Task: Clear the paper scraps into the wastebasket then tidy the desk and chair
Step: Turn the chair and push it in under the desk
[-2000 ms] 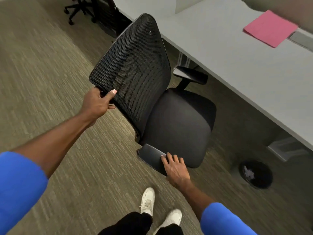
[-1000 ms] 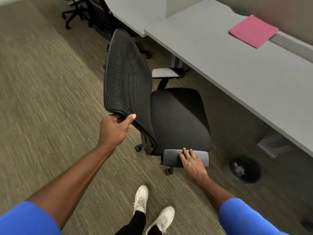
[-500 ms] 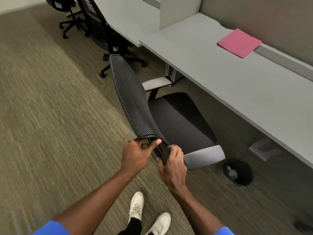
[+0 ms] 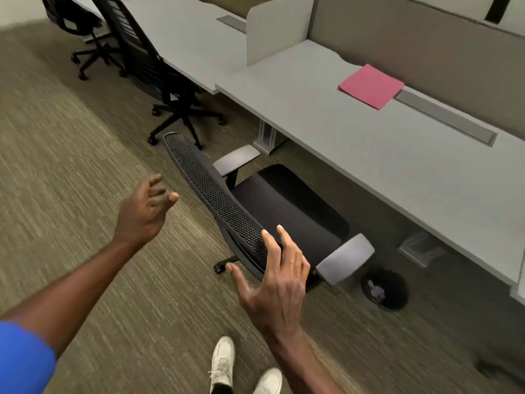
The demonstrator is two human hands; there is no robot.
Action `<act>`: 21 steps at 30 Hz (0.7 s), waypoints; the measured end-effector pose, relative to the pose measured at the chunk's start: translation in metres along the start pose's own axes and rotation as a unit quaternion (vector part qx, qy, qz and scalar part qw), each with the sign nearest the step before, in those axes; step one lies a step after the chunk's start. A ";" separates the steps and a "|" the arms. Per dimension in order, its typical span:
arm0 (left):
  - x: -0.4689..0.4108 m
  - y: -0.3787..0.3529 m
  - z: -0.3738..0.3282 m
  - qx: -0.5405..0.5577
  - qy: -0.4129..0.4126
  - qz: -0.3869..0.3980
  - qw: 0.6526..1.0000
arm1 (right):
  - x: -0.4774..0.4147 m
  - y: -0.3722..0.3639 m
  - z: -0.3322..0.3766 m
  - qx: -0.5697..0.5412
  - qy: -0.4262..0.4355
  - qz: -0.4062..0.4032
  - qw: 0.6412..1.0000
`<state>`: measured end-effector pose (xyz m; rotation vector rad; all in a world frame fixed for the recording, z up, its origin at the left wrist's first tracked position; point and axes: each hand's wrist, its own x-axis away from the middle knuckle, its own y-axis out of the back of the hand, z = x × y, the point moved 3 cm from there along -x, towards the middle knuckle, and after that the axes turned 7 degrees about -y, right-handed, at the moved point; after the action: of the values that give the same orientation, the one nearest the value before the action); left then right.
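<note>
A black mesh-backed office chair stands at the grey desk, its seat facing the desk and partly under the edge. My left hand hovers open to the left of the backrest, touching nothing. Just in front of the backrest's near end, my right hand is open with fingers spread, fingertips at or just off the top edge. A black wastebasket with white paper scraps inside sits on the floor under the desk, right of the chair. A pink folder lies on the desk.
Two more black office chairs stand at the neighbouring desk at the back left. Grey divider panels run behind the desk. Desk legs stand under it. Carpet stretches to the left; my white shoes are at the bottom.
The chair turned to face the desk and rolled toward it. Both hands, which gripped the backrest half a second ago, have let go and opened.
</note>
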<state>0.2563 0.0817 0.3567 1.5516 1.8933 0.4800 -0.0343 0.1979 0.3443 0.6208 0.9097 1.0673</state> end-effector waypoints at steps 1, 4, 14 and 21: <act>-0.012 0.002 0.002 0.003 -0.005 0.013 1.000 | -0.003 0.002 0.003 0.012 -0.007 -0.004 1.000; -0.045 0.001 0.005 0.005 -0.036 0.044 0.998 | -0.011 0.004 0.006 0.043 -0.025 -0.022 0.999; -0.102 -0.036 0.030 -0.025 -0.080 0.091 0.992 | -0.013 0.008 -0.015 0.136 -0.065 -0.062 0.987; -0.120 -0.062 0.017 -0.019 -0.117 0.066 0.991 | -0.030 0.015 -0.024 0.156 -0.086 -0.098 0.979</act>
<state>0.2349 -0.0503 0.3338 1.6382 1.6022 0.3709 -0.0680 0.1761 0.3533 0.8505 0.9723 0.6868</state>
